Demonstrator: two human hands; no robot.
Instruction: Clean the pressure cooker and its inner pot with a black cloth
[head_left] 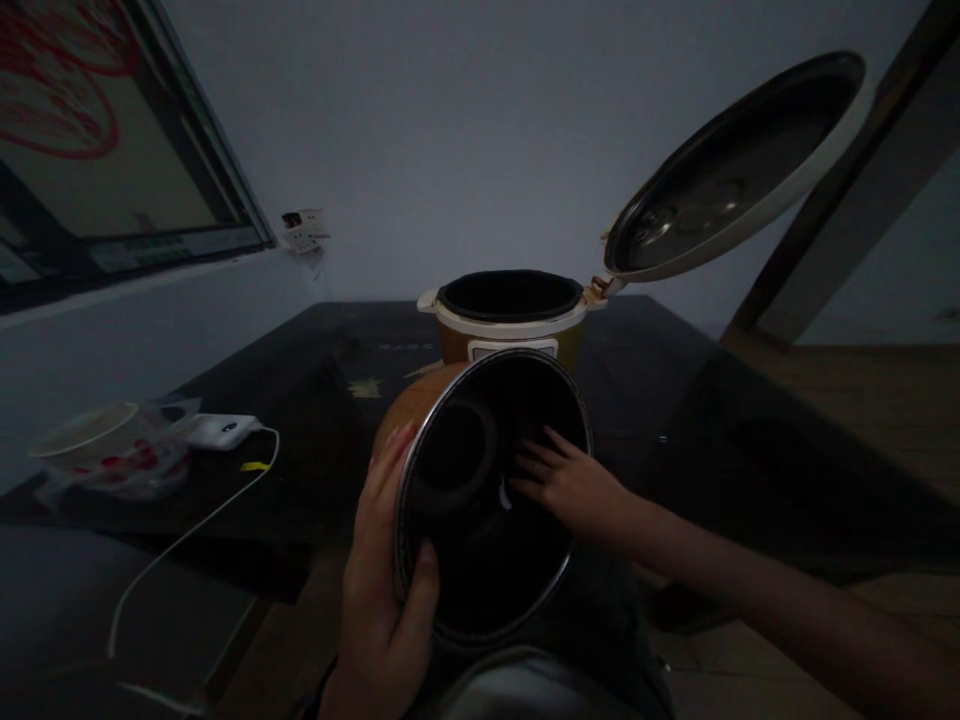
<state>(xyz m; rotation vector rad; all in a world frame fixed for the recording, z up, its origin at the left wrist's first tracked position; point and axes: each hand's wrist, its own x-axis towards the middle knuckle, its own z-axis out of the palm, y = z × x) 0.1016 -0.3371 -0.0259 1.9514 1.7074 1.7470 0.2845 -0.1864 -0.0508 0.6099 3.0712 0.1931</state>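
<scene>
One pot [480, 575] is tilted on its side over the near edge of the dark tabletop [675, 410], its mouth turned towards the person and its black inside showing. The left hand [382, 590] is clamped on its rim at the left: the fingers lie together along the orange outer wall, and the thumb hooks over the rim to the inner side. The right hand [566, 488] reaches in through the mouth from the right, its fingers spread apart and holding nothing visible; whether their tips touch the inner wall I cannot tell. Just beside them inside the pot is a small white patch [505, 493], either a scrap or a reflection.

Behind the pot, towards the middle of the tabletop's far edge, stands the cooker [454, 345], upright, its dark opening facing up. Its lid [739, 175] is swung up to the right on the hinge [600, 288]. A pale scrap [365, 387] lies on the tabletop left of the cooker.

Near the left edge of the tabletop, a bowl [112, 455] sits in a clear bag. Just right of it is a white device [221, 431], whose cable [180, 542] loops past a yellow scrap [255, 466] and down over the near edge. A socket [304, 230] is on the wall beyond the far left corner.
</scene>
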